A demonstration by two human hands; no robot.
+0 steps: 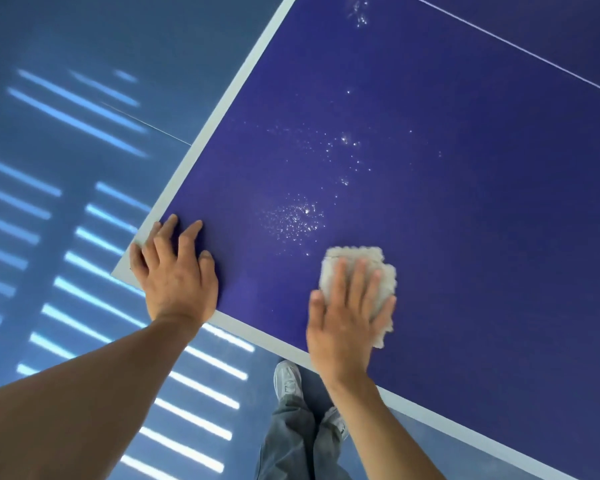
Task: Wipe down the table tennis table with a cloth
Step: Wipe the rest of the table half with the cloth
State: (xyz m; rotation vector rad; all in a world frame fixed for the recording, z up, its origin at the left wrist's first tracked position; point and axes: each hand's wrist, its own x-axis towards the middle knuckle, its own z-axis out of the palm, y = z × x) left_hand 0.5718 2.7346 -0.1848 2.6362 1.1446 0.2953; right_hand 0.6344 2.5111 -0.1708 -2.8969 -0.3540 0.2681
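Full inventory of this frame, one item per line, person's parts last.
table tennis table: one, deep blue top, fills the centre and right.
border line: one, white, runs along the table's edges.
thin line: one, white, crosses the top at upper right.
droplets: several clusters, whitish, on the top ahead of the cloth.
cloth: one, beige-grey, flat on the top near the near edge.
floor: blue-grey, left and below the table, with bright light stripes.
shoes: two, pale, on the floor under the near edge.
trousers: grey-blue, bottom centre.
left hand: spread flat on the table's corner.
right hand: flat, presses on the cloth.
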